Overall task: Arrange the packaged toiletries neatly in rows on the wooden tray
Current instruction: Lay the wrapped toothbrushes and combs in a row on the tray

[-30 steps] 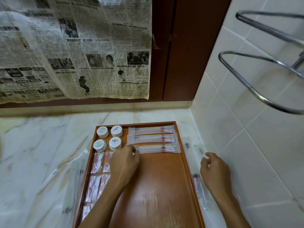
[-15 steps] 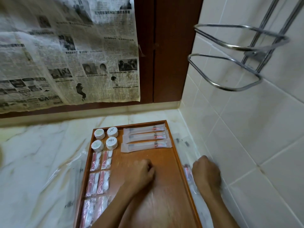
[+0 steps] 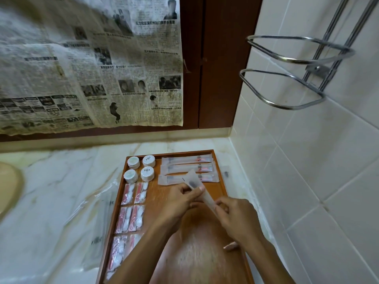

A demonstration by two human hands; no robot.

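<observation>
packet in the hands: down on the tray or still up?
Up. Both the left hand and right hand pinch the packet, tilted above the wooden tray.

A pale marble bench (image 3: 61, 181) runs to a corner. On the right rises a wall of large white tiles (image 3: 307, 160) carrying a chrome wire rack (image 3: 287, 78) of two loops. Behind stands a dark brown wooden panel (image 3: 217, 68), with a yellowed newspaper (image 3: 92, 68) hanging across its left part.
</observation>
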